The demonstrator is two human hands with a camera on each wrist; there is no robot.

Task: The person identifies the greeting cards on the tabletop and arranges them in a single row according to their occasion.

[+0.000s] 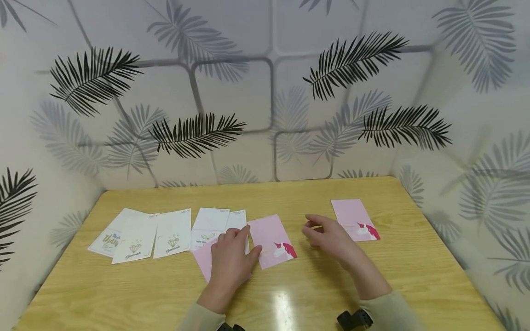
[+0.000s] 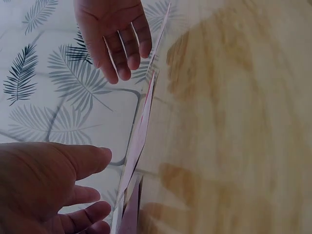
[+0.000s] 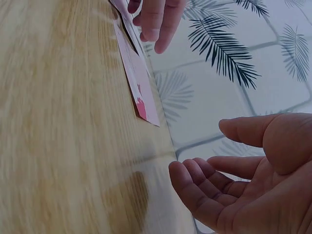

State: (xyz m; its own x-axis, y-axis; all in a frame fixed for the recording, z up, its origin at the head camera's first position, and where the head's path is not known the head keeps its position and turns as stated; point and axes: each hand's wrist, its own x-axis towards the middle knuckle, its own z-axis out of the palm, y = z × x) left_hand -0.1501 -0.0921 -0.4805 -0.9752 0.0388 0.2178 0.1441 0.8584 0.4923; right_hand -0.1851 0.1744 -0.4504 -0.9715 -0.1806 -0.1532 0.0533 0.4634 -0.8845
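Observation:
My left hand [image 1: 233, 258] hovers over a pink card [image 1: 202, 260] and hides much of it. Its thumb reaches toward a second pink card [image 1: 265, 234] printed with a white and red unicorn. In the left wrist view the fingers of the left hand [image 2: 41, 183] are loosely bent, with nothing between them. My right hand [image 1: 334, 239] is above the table, between that second card and a third pink unicorn card [image 1: 348, 214] on the right. The right wrist view shows the right hand [image 3: 253, 183] palm up to the camera, fingers relaxed and holding nothing.
Two white cards with gold diamond drawings, a left one [image 1: 138, 234] and a right one [image 1: 175, 227], lie at the left. A "thank" card [image 1: 108, 236] is partly beneath the left one. More white cards [image 1: 211, 220] overlap behind my left hand. A leaf-patterned wall [image 1: 248, 156] borders the wooden table [image 1: 165, 299].

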